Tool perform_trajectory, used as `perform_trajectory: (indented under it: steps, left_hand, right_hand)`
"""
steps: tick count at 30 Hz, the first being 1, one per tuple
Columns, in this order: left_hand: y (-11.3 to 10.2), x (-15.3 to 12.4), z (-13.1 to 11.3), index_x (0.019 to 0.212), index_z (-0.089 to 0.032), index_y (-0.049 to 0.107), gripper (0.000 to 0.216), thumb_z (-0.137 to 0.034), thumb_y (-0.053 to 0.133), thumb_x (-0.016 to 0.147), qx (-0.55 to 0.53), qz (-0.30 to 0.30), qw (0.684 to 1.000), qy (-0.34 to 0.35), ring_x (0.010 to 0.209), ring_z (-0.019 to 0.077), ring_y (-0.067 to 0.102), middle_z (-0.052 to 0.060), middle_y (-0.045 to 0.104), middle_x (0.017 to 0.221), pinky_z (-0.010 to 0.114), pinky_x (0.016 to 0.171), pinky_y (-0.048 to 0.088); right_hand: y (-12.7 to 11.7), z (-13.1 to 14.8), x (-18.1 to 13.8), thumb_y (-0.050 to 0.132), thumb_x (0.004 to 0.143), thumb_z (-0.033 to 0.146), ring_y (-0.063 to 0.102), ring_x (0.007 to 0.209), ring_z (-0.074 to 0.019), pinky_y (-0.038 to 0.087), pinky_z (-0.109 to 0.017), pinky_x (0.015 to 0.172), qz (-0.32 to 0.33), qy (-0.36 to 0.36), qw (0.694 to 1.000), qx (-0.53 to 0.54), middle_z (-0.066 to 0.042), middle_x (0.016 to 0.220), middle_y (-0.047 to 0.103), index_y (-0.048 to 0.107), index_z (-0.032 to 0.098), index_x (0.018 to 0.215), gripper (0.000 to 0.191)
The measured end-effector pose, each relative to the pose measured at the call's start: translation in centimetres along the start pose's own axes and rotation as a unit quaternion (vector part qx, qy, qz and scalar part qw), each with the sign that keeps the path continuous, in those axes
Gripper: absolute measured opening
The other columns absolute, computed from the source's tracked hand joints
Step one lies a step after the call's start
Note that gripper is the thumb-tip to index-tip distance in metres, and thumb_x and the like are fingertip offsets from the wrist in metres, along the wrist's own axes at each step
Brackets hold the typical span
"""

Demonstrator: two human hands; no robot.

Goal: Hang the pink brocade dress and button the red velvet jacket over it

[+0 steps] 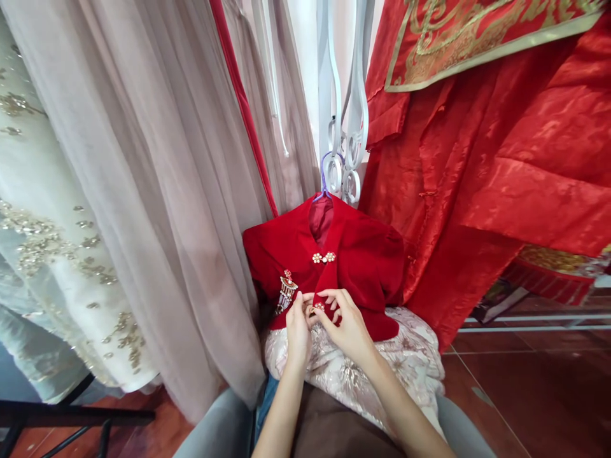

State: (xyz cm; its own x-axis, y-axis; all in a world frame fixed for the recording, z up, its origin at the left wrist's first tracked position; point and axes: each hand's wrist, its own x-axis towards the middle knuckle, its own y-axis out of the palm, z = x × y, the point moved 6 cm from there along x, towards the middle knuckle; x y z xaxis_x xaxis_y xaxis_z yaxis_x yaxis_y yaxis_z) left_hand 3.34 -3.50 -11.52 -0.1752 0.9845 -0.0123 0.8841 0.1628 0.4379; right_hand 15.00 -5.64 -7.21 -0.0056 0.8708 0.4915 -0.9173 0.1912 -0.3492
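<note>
A small red velvet jacket (363,261) hangs on a hanger hooked to a white scrolled metal stand (344,168). Below it spreads a pale pink floral brocade skirt (410,356). A flower-shaped clasp (323,257) is fastened at the collar, and a tasselled brooch (287,291) hangs on the jacket's left chest. My left hand (296,331) and my right hand (346,321) meet at the jacket's front edge. Both pinch a second small flower clasp (317,308) between their fingertips.
Sheer pinkish-beige curtains (157,191) hang on the left beside a white gown with gold embroidery (42,254). A large red satin robe with gold trim (506,165) hangs on the right. A grey seat edge (219,426) lies below, on reddish floor tiles (539,394).
</note>
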Motion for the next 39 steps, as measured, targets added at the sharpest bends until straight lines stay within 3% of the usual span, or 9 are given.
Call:
perform_trajectory:
  steps: [5, 10, 13, 22, 27, 33, 39]
  left_hand:
    - [-0.6, 0.9, 0.1, 0.082, -0.015, 0.059, 0.03, -0.045, 0.06, 0.077, 0.037, 0.008, 0.999, 0.021, 0.067, 0.0122, 0.062, 0.005, 0.062, 0.086, 0.024, 0.058, 0.054]
    - [-3.7, 2.6, -1.9, 0.091, -0.017, 0.054, 0.029, -0.038, 0.065, 0.073, 0.124, -0.154, 0.965, 0.17, 0.073, 0.0119, 0.06, 0.004, 0.058, 0.093, 0.022, 0.056, 0.055]
    - [-3.8, 3.8, -2.2, 0.091, -0.018, 0.052, 0.033, -0.037, 0.069, 0.07, 0.157, -0.148, 0.954, 0.206, 0.072, 0.0115, 0.059, 0.004, 0.057, 0.091, 0.022, 0.054, 0.055]
    - [-2.9, 4.6, -1.7, 0.091, -0.017, 0.055, 0.032, -0.041, 0.067, 0.073, 0.127, -0.104, 0.966, 0.202, 0.073, 0.0106, 0.059, 0.003, 0.059, 0.091, 0.021, 0.057, 0.056]
    - [-3.1, 4.7, -2.5, 0.091, -0.017, 0.054, 0.036, -0.043, 0.069, 0.071, 0.096, -0.12, 0.967, 0.206, 0.073, 0.0113, 0.062, 0.004, 0.062, 0.087, 0.021, 0.058, 0.056]
    - [-3.1, 5.5, -2.4, 0.091, -0.014, 0.062, 0.035, -0.043, 0.069, 0.071, 0.058, -0.094, 0.981, 0.158, 0.075, 0.0131, 0.065, 0.006, 0.066, 0.091, 0.025, 0.065, 0.058]
    - [-3.3, 5.5, -2.2, 0.084, -0.013, 0.065, 0.036, -0.047, 0.065, 0.073, 0.033, -0.1, 0.985, 0.139, 0.074, 0.0143, 0.066, 0.005, 0.067, 0.083, 0.028, 0.067, 0.057]
  right_hand:
    - [0.2, -0.4, -0.1, 0.051, 0.087, 0.023, 0.06, 0.08, -0.0186, 0.054, -0.031, 0.07, -0.002, -0.003, 1.0, 0.004, -0.006, 0.091, 0.057, 0.057, 0.023, 0.095, 0.01]
    - [0.0, -1.1, 0.3, 0.051, 0.088, 0.023, 0.06, 0.079, -0.0184, 0.053, -0.033, 0.075, 0.008, 0.003, 1.0, 0.001, -0.006, 0.091, 0.055, 0.059, 0.021, 0.099, 0.013]
    - [0.2, -1.6, 0.5, 0.051, 0.087, 0.022, 0.06, 0.076, -0.0178, 0.053, -0.034, 0.075, 0.011, 0.001, 1.0, -0.006, -0.006, 0.09, 0.055, 0.061, 0.021, 0.097, 0.014]
    - [0.9, -1.7, 1.7, 0.052, 0.087, 0.025, 0.06, 0.074, -0.0166, 0.054, -0.032, 0.071, 0.021, -0.001, 0.999, 0.042, -0.005, 0.087, 0.058, 0.062, 0.022, 0.091, 0.011]
    - [1.9, -0.6, 4.3, 0.051, 0.087, 0.026, 0.06, 0.079, -0.0164, 0.054, -0.032, 0.074, 0.015, -0.043, 0.996, 0.073, -0.006, 0.092, 0.061, 0.061, 0.022, 0.092, 0.012]
    - [4.1, -1.1, 7.1, 0.054, 0.085, 0.024, 0.06, 0.076, -0.0137, 0.054, -0.028, 0.072, 0.047, -0.055, 0.994, 0.077, -0.005, 0.092, 0.063, 0.063, 0.021, 0.09, 0.011]
    - [4.8, -1.5, 7.3, 0.054, 0.085, 0.024, 0.061, 0.076, -0.0127, 0.055, -0.027, 0.072, 0.047, -0.058, 0.994, 0.084, -0.004, 0.092, 0.064, 0.063, 0.021, 0.093, 0.012]
